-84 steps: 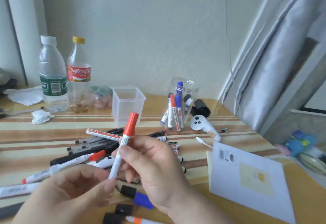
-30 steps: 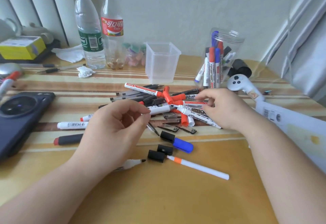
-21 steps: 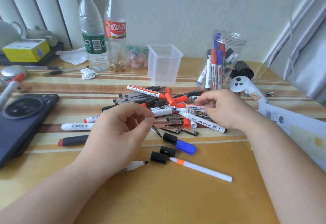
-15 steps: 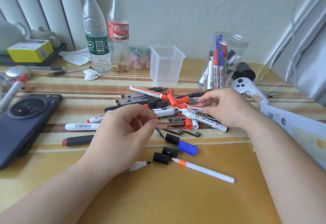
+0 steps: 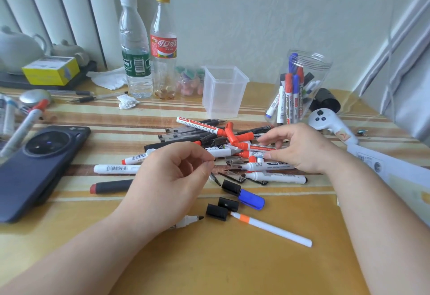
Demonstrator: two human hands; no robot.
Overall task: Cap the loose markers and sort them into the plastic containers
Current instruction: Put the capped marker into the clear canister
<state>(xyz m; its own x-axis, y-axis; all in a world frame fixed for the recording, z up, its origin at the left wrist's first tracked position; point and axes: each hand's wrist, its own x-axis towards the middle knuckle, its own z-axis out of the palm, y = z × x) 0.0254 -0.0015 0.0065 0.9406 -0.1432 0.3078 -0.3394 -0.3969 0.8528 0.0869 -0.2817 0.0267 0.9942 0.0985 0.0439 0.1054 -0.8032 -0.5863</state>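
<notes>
- On the striped yellow tabletop (image 5: 232, 266), far left, we see a dark phone (image 5: 41, 155) lying flat; pale vertical blinds (image 5: 58, 4) hang behind.
- Against the wall stand a water bottle (image 5: 135, 62) and a cola bottle (image 5: 164, 50), side by side.
- Left hand (image 5: 172, 178): fingers curled, thumb meeting forefinger; we cannot tell whether anything is pinched.
- Beneath its wrist, an uncapped marker (image 5: 193, 219) shows only its tip.
- Centre: the marker heap (image 5: 200, 125), with loose black caps (image 5: 217, 212) just in front.
- Behind the heap, a square container (image 5: 223, 92); to its right, a round jar (image 5: 311, 62) holding upright markers.
- Right hand (image 5: 300, 148): thumb and forefinger pinch a red-capped marker (image 5: 258, 147) at the heap's right side.
- Far right, a white sheet (image 5: 395, 173) and a grey curtain (image 5: 407, 73) are cut off by the frame edge.
</notes>
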